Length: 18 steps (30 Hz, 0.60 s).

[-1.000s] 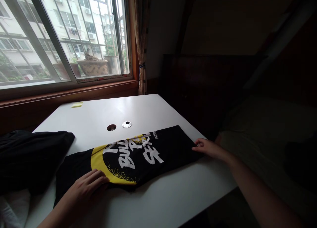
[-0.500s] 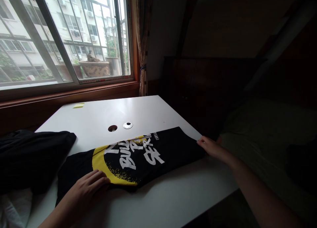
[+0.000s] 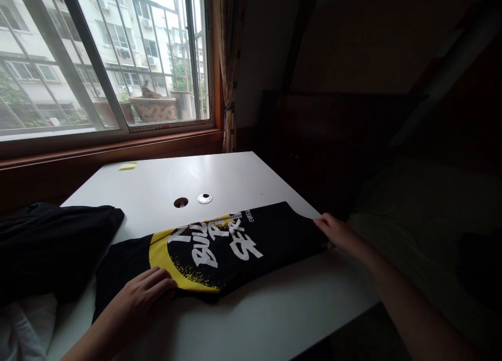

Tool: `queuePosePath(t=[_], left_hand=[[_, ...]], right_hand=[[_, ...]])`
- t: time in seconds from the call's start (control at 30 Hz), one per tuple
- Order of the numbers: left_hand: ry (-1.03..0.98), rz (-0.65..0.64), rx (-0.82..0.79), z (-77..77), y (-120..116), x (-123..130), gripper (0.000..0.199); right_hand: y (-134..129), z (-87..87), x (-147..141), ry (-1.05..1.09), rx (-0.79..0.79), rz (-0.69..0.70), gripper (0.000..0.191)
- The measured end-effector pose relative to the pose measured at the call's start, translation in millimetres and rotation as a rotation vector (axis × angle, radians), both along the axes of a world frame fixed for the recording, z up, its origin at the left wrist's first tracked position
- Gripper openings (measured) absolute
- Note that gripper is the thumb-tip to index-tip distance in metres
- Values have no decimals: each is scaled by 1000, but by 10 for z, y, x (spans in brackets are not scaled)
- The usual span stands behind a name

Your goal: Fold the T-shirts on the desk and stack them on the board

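A black garment with a yellow ring and white lettering lies folded lengthwise across the white table. My left hand is at its near edge, by the yellow print, fingers curled together over the cloth; the fingertips and thumb are partly hidden. On the right, my right hand pinches the garment's right end near the table's edge.
Another dark cloth is heaped at the left, above a white cloth. Beyond the garment are a round hole, a metallic disc and a yellow slip. A window stands behind.
The view has shifted slightly, so the table and cloths appear a little farther right. Both hands keep nearly the same places on the garment.
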<state>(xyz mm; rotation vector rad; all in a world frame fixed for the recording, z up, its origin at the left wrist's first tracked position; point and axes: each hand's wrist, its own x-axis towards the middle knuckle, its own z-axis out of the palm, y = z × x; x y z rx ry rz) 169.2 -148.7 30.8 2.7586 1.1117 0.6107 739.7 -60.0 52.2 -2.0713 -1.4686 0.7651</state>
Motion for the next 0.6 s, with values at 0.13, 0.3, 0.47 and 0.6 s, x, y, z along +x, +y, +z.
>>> queuePosePath(t=[0.13,0.3,0.47,0.6], left_hand=[[5,3,-17,29,-3,11,16],[47,47,-101,70,-31,-21,16],[121,127,-163,150,-72,-40,15],[143,168,-160,182,-77,-90,31]], right_hand=[[-4,-103,30,170,-95,34,37],[-71,-191,110,249,-84,186,46],[-85,-254,212,198,-41,188,42],[-47,-299,269,236,29,187,38]])
